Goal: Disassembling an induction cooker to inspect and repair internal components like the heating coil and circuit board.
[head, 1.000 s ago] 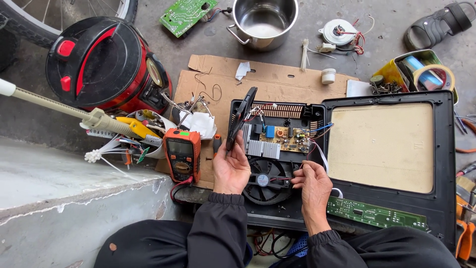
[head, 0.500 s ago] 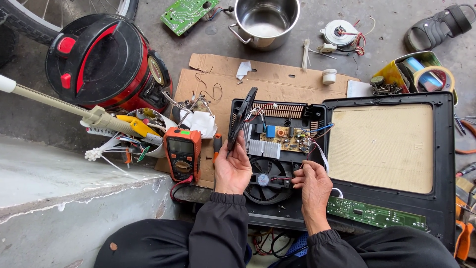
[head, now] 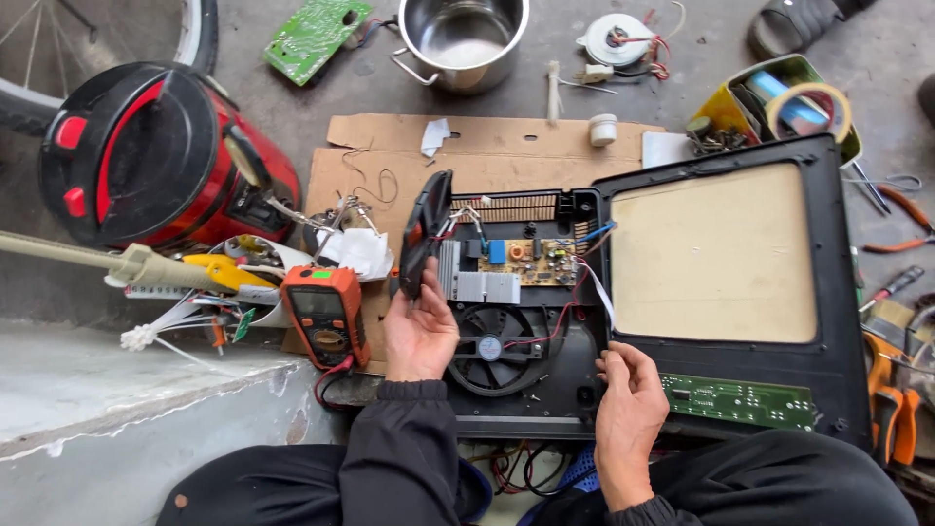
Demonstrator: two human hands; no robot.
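- The left hand [head: 421,331] has its fingers closed round the lower edge of a round black coil disc [head: 421,234], holding it tilted up on edge over the left side of the opened cooker base [head: 516,390].
- The right hand [head: 628,409] rests on the base's right edge with fingers curled loosely – whether it pinches anything cannot be told; a white ribbon cable [head: 596,292] runs down towards it.
- Inside the base lie a small circuit board [head: 531,261], a ribbed metal heat sink [head: 477,284] just beside it, and below them a black fan [head: 492,349] with red wires crossing it.
- The cooker's black top panel [head: 721,282] lies flipped over to the right, touching the base – its pale square underside faces up and a green control board [head: 740,399] sits along its near edge.
- An orange multimeter [head: 326,314] lies just left of the left hand, on a sheet of cardboard [head: 497,146].
- Further left stands a red and black vacuum cleaner [head: 156,156].
- Well apart, at the top, stand a steel pot [head: 463,39] and a loose green board [head: 317,34].
- Pliers [head: 896,219] lie at the right edge.
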